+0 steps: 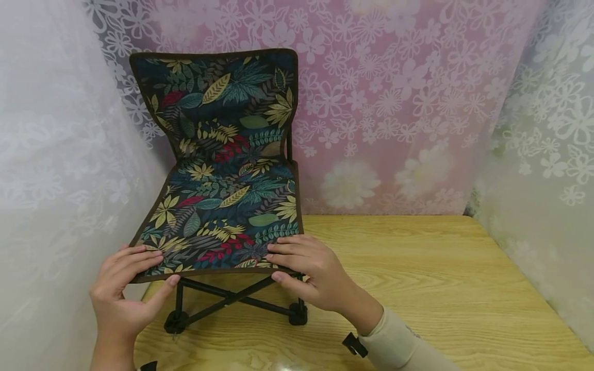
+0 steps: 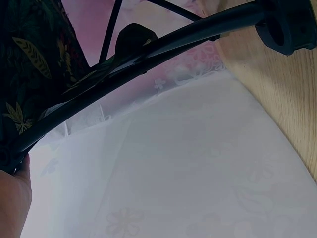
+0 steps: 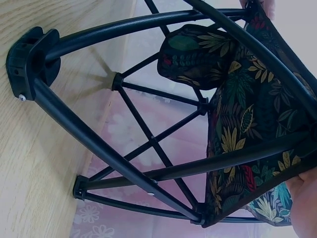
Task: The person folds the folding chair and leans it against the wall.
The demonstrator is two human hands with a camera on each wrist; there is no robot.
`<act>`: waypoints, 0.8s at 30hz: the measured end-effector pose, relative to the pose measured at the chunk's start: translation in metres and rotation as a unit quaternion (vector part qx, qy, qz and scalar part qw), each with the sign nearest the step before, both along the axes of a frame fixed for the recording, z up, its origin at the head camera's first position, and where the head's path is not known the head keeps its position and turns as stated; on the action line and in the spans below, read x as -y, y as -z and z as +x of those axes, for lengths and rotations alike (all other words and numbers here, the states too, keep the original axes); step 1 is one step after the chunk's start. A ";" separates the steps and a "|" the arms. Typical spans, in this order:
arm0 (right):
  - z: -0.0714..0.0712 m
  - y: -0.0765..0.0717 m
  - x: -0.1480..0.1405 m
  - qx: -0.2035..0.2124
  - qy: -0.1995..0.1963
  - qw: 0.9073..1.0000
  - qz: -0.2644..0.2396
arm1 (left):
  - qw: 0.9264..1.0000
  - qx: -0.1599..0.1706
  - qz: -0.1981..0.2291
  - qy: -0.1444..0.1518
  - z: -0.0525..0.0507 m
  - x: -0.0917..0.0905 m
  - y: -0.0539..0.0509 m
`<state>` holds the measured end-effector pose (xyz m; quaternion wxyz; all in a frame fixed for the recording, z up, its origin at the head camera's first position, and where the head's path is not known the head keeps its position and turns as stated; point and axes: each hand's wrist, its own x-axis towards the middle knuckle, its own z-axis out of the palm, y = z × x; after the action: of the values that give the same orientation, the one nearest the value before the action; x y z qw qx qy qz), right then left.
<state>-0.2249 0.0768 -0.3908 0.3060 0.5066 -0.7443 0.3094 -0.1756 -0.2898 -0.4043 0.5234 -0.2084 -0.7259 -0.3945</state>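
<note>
A small folding chair (image 1: 223,201) with dark leaf-patterned fabric and crossed black legs stands upright and unfolded on the table. At the seat's front left corner, my left hand (image 1: 125,288) lays its nearly straight fingers on the fabric, its thumb spread along the front edge. My right hand (image 1: 315,268) rests on the front right corner the same way, thumb at the edge. The left wrist view shows a dark frame tube (image 2: 143,54) and part of the left hand (image 2: 12,198). From below, the right wrist view shows the crossed legs (image 3: 153,139) and a fabric flap (image 3: 193,57).
The wood-grain table (image 1: 417,268) extends to the right of the chair. A pink flowered curtain (image 1: 371,103) hangs behind, with pale sheer curtains on the left (image 1: 55,154) and right (image 1: 547,154). Black plastic feet (image 1: 176,322) stand on the tabletop.
</note>
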 end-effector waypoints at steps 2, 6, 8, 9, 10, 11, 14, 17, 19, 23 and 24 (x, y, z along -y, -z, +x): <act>0.000 0.000 0.000 -0.001 0.000 1.000 -0.001 | 1.000 0.000 -0.001 0.000 0.000 0.000 0.000; 0.000 0.000 0.000 -0.004 0.000 1.000 -0.002 | 1.000 0.001 -0.002 0.001 0.000 0.001 0.000; 0.000 0.000 0.000 -0.005 -0.001 1.000 -0.002 | 1.000 0.000 -0.001 0.001 0.000 0.001 0.000; 0.000 0.000 0.001 -0.005 -0.001 1.000 -0.003 | 1.000 0.000 -0.001 0.001 0.000 0.001 0.000; 0.000 0.000 0.001 -0.005 -0.002 1.000 -0.003 | 1.000 0.000 -0.001 0.001 0.000 0.001 0.000; 0.000 0.000 0.000 -0.005 -0.002 1.000 -0.002 | 1.000 -0.001 -0.001 0.001 0.000 0.001 -0.001; 0.000 -0.001 0.000 -0.004 -0.001 1.000 -0.002 | 1.000 0.000 0.000 0.003 -0.001 0.002 -0.001; 0.000 -0.001 0.000 -0.005 -0.001 1.000 -0.001 | 1.000 0.000 0.001 0.004 -0.001 0.001 -0.001; 0.000 -0.001 -0.001 -0.006 0.001 1.000 0.000 | 1.000 -0.001 0.001 0.004 -0.001 0.001 -0.001; 0.000 0.000 -0.001 -0.007 0.002 1.000 0.002 | 1.000 0.000 0.001 0.003 0.000 0.001 -0.001; 0.000 0.000 -0.001 -0.007 0.002 1.000 0.003 | 1.000 0.001 0.001 0.003 0.000 0.000 -0.001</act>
<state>-0.2244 0.0777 -0.3906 0.3101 0.5081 -0.7441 0.3033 -0.1755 -0.2902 -0.4035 0.5218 -0.2098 -0.7252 -0.3972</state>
